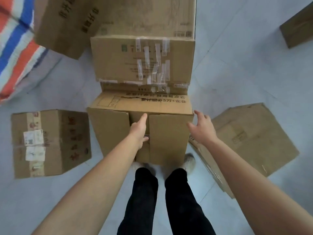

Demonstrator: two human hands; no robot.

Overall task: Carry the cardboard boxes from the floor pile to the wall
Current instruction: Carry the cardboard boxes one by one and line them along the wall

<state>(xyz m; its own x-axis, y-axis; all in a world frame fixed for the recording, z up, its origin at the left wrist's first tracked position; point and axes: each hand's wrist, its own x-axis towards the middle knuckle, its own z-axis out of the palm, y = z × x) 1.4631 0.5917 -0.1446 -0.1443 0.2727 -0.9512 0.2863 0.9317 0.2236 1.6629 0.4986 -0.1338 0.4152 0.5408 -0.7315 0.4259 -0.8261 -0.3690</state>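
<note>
Head cam, looking down. Front box (140,131) stands on the floor (237,73) right at the person's feet, black trousers (162,200) and pale shoes just behind it. Its near flaps are part open w/ a gap down the middle.

L hand (139,131) lies on the near face at that gap, fingers pointing up along it, grip released, nothing grasped. R hand (201,128) at the box's upper right corner, fingers spread, grip also released; can't tell if it touches the cardboard.

Taped box (144,60) sits directly behind the front one, bigger box (147,16) behind that. Labelled box (50,143) on the floor to the left, apart from the stack. Flattened carton (250,141) on the right, beside the front box. Striped woven bag (18,48) far left.
</note>
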